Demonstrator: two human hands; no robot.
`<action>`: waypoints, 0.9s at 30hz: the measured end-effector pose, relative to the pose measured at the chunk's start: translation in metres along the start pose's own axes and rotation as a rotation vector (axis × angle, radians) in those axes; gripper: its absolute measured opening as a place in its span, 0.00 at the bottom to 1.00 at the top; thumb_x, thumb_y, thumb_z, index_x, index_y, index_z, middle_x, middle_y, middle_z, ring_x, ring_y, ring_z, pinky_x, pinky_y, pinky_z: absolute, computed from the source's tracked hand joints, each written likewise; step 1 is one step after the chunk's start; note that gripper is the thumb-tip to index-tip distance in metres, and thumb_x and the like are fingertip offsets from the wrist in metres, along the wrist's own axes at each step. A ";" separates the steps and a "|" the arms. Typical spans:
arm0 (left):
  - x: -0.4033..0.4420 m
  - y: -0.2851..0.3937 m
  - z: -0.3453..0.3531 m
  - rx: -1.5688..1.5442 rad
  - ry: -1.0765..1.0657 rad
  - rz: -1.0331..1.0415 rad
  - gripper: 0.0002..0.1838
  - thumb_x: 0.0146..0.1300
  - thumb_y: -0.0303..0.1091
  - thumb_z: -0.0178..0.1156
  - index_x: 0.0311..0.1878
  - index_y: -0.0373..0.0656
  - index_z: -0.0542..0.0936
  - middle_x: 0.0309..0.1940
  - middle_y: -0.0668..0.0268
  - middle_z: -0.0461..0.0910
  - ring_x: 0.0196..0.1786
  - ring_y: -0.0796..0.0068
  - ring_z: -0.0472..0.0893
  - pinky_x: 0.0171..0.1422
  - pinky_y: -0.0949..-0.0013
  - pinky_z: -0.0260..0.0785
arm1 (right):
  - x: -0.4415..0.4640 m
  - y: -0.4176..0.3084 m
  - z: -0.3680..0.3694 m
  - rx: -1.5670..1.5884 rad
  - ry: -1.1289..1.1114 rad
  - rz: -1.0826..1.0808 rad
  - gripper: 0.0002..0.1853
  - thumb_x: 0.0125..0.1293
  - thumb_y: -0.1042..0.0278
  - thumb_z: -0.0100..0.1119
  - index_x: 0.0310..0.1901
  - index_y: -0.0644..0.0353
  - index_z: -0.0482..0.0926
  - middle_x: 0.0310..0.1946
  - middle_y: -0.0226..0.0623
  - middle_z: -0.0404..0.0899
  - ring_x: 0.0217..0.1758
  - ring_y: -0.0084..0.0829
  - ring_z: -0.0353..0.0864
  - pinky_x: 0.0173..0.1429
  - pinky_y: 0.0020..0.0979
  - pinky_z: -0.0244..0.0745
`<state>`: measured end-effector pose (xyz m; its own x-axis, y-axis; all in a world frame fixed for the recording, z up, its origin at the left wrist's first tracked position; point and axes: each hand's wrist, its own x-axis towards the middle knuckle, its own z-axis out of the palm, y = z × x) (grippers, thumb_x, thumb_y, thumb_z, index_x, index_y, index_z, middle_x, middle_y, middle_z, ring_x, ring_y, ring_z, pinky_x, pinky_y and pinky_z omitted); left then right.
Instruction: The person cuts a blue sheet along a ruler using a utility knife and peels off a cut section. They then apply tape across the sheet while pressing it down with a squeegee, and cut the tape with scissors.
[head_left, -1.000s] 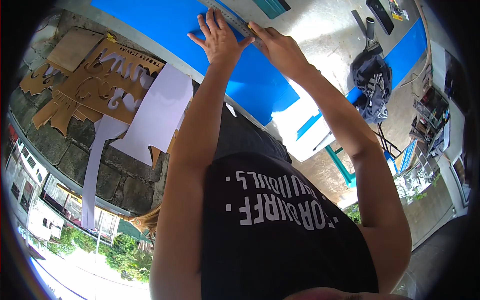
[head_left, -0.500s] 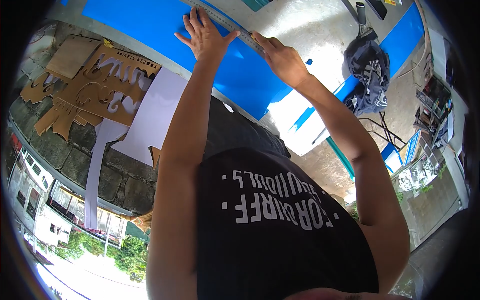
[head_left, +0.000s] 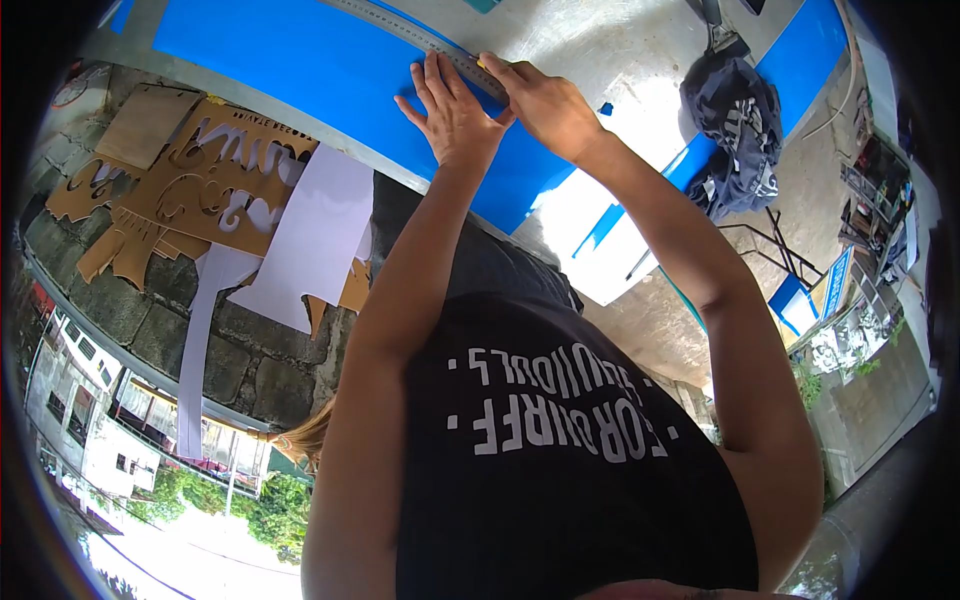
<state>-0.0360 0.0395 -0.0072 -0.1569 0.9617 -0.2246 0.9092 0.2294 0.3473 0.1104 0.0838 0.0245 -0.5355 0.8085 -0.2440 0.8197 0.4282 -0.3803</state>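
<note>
A metal ruler (head_left: 405, 30) lies slantwise along the far edge of a blue sheet (head_left: 280, 65). Fingers spread, my left hand (head_left: 457, 112) rests flat, with its fingertips at the ruler's near edge and its thumb close to my right hand (head_left: 550, 108). That right hand is closed round a small yellow tool (head_left: 483, 63), held at the ruler's far side. Most of the tool is hidden by my fingers, so its kind is unclear.
A dark crumpled cloth (head_left: 735, 130) lies on the shiny table to the right, near a small blue scrap (head_left: 606, 109). On the left, cut brown boards (head_left: 235, 165) and a white sheet (head_left: 305, 235) are against grey blocks (head_left: 160, 320).
My left hand has slid right along the ruler and is now beside my right hand. The right hand has shifted slightly up and left. The whole view has tilted a little.
</note>
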 end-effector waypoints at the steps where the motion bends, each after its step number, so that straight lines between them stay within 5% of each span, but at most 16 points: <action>1: 0.000 0.000 0.001 0.004 -0.005 0.001 0.70 0.49 0.67 0.79 0.84 0.39 0.49 0.82 0.55 0.48 0.88 0.54 0.42 0.86 0.29 0.30 | 0.000 0.000 0.000 0.005 -0.001 0.003 0.41 0.70 0.75 0.64 0.82 0.51 0.59 0.57 0.52 0.81 0.50 0.46 0.91 0.56 0.42 0.89; 4: 0.001 0.000 0.003 0.030 -0.019 -0.004 0.71 0.50 0.68 0.78 0.84 0.38 0.47 0.83 0.55 0.47 0.88 0.53 0.42 0.85 0.27 0.31 | -0.003 0.002 0.003 -0.001 -0.026 0.015 0.40 0.71 0.75 0.64 0.82 0.52 0.59 0.58 0.53 0.81 0.51 0.47 0.91 0.56 0.42 0.89; 6: 0.002 -0.001 0.004 0.024 -0.018 0.004 0.73 0.50 0.71 0.77 0.84 0.37 0.46 0.83 0.53 0.46 0.88 0.51 0.39 0.84 0.23 0.29 | -0.008 0.007 0.007 -0.007 0.108 -0.055 0.35 0.73 0.74 0.62 0.79 0.52 0.64 0.54 0.53 0.84 0.41 0.47 0.92 0.45 0.41 0.92; 9: 0.002 -0.002 0.007 0.022 -0.011 -0.004 0.73 0.49 0.73 0.76 0.84 0.37 0.46 0.83 0.53 0.45 0.88 0.51 0.39 0.84 0.22 0.30 | -0.024 0.016 0.009 0.033 0.176 -0.103 0.35 0.74 0.74 0.61 0.80 0.51 0.63 0.54 0.53 0.83 0.39 0.47 0.92 0.42 0.41 0.92; 12: 0.003 -0.002 0.009 0.051 -0.014 -0.008 0.75 0.48 0.76 0.75 0.84 0.38 0.45 0.84 0.53 0.45 0.88 0.51 0.39 0.84 0.22 0.29 | -0.049 0.020 0.001 0.045 0.017 -0.045 0.35 0.74 0.74 0.59 0.81 0.52 0.61 0.52 0.52 0.82 0.40 0.44 0.91 0.47 0.38 0.91; 22: 0.004 -0.004 0.014 0.094 -0.003 0.023 0.76 0.48 0.77 0.74 0.84 0.38 0.42 0.82 0.51 0.43 0.87 0.47 0.40 0.82 0.21 0.33 | -0.111 0.039 -0.002 0.104 -0.008 0.000 0.34 0.75 0.76 0.58 0.81 0.51 0.62 0.53 0.51 0.83 0.37 0.47 0.91 0.40 0.40 0.91; 27: 0.002 -0.003 0.014 0.105 -0.007 0.017 0.75 0.50 0.76 0.73 0.83 0.35 0.43 0.82 0.51 0.44 0.87 0.47 0.40 0.85 0.26 0.32 | -0.114 0.036 -0.004 0.111 -0.032 0.031 0.36 0.71 0.79 0.58 0.80 0.54 0.63 0.54 0.51 0.83 0.42 0.46 0.92 0.48 0.40 0.91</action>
<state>-0.0336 0.0391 -0.0214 -0.1388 0.9641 -0.2263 0.9473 0.1959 0.2536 0.2018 0.0082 0.0419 -0.5179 0.8068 -0.2844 0.8094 0.3546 -0.4680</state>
